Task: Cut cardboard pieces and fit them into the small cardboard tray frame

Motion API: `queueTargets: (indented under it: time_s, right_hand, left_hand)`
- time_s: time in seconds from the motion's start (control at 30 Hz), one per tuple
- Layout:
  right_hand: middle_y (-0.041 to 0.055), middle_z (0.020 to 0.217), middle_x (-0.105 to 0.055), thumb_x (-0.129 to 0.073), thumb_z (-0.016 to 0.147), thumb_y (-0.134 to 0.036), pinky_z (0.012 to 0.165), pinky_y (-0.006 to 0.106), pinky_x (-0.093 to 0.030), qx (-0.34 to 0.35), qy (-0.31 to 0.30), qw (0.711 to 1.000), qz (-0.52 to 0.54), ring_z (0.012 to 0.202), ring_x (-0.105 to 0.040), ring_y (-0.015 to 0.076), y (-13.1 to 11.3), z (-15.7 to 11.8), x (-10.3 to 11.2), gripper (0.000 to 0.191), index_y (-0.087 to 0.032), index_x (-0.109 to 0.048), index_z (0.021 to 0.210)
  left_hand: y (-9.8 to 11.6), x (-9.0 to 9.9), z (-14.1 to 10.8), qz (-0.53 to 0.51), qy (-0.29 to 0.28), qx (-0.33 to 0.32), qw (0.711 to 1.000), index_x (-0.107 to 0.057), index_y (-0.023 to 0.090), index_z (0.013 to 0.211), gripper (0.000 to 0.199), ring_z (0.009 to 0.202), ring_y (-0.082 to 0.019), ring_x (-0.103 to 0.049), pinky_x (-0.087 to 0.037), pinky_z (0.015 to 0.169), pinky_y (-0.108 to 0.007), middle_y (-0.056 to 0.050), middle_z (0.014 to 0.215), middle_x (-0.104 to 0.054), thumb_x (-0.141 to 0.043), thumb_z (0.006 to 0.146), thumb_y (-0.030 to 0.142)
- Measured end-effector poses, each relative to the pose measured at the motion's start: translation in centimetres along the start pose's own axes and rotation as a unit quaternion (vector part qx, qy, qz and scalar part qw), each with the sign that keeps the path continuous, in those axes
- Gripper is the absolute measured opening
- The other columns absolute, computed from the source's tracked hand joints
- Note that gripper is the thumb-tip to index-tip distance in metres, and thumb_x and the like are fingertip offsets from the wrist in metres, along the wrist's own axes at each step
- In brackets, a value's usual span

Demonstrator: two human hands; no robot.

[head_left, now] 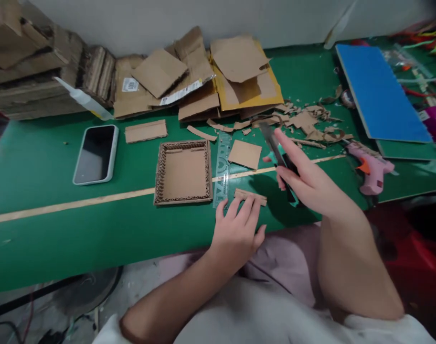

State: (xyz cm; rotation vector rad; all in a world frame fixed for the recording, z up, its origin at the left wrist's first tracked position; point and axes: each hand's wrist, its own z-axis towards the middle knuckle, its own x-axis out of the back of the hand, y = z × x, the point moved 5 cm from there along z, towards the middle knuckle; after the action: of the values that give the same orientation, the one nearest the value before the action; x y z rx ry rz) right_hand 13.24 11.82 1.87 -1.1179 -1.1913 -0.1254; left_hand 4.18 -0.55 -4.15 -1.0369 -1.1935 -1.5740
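Note:
My right hand [303,177] grips a black and teal utility knife [270,137], with its blade pointing up and away over the table. The index finger lies stretched along the knife. My left hand [237,231] rests at the table's near side, fingers extended and slightly apart, their tips on a small cardboard strip [260,199]. Just beyond that strip lies a square cardboard piece [245,154]. A clear plastic ruler [222,167] lies left of the square. Beside the ruler stands a shallow square cardboard tray [208,174] with corrugated edges showing along its walls.
On the green table [124,229] lie a phone [96,154], a cardboard rectangle [146,131] and scattered cardboard scraps [307,123]. A pink glue gun [373,167] and blue board [382,93] are at right. Cardboard stacks [27,95] and sheets [160,74] line the wall.

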Motion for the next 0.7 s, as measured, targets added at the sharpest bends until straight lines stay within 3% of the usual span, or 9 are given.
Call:
queueTargets:
  time_s: [0.07, 0.17, 0.3, 0.53, 0.7]
  right_hand:
    - [0.0084, 0.114, -0.061, -0.028, 0.091, -0.038, 0.065, 0.028, -0.050, -0.033, -0.014, 0.999, -0.030, 0.069, -0.062, 0.0143, 0.9, -0.3, -0.4, 0.063, -0.026, 0.003, 0.144]
    - [0.0088, 0.118, -0.061, -0.034, 0.090, -0.042, 0.075, 0.032, -0.051, -0.041, -0.021, 0.996, -0.071, 0.089, -0.065, 0.0208, 1.9, -0.5, -0.9, 0.059, -0.027, -0.015, 0.144]
    - [0.0054, 0.134, -0.051, -0.040, 0.089, -0.037, 0.091, 0.036, -0.047, 0.004, -0.052, 0.993, -0.109, 0.116, -0.054, 0.0240, 2.4, -0.2, -2.2, 0.050, -0.028, -0.034, 0.137]
    - [0.0028, 0.131, -0.054, -0.041, 0.090, -0.034, 0.090, 0.031, -0.048, 0.015, -0.073, 0.992, -0.106, 0.113, -0.056, 0.0195, 1.9, 0.0, -2.6, 0.047, -0.028, -0.035, 0.136]
    - [0.0045, 0.107, -0.068, -0.039, 0.090, -0.034, 0.074, 0.031, -0.052, 0.030, -0.140, 0.976, -0.162, 0.087, -0.067, 0.0197, 1.9, -1.7, -2.9, 0.042, -0.027, -0.041, 0.131]
  left_hand:
    - [-0.3, 0.0, -0.4, -0.014, -0.018, -0.006, 1.000, -0.043, 0.015, 0.132, 0.048, 0.119, -0.024, -0.043, -0.029, 0.100, -0.045, -0.006, 0.133, -0.051, -0.039, 0.090, 0.037]
    - [-0.5, 0.3, -0.9, -0.031, -0.018, -0.021, 0.999, -0.044, 0.016, 0.132, 0.045, 0.122, -0.022, -0.041, -0.027, 0.104, -0.043, -0.006, 0.133, -0.051, -0.041, 0.090, 0.034]
    - [-0.9, 0.4, -1.0, -0.044, -0.011, -0.001, 0.999, -0.048, 0.020, 0.129, 0.042, 0.125, -0.022, -0.039, -0.026, 0.105, -0.042, -0.008, 0.134, -0.048, -0.045, 0.089, 0.034]
    - [-1.2, 0.5, -1.0, -0.062, -0.002, 0.014, 0.998, -0.052, 0.024, 0.124, 0.037, 0.124, -0.024, -0.042, -0.027, 0.105, -0.044, -0.007, 0.126, -0.054, -0.049, 0.088, 0.031]
    - [-1.2, 0.6, -1.1, -0.077, 0.027, 0.001, 0.997, -0.054, 0.014, 0.118, 0.035, 0.124, -0.025, -0.043, -0.029, 0.104, -0.043, -0.010, 0.124, -0.056, -0.051, 0.087, 0.028]
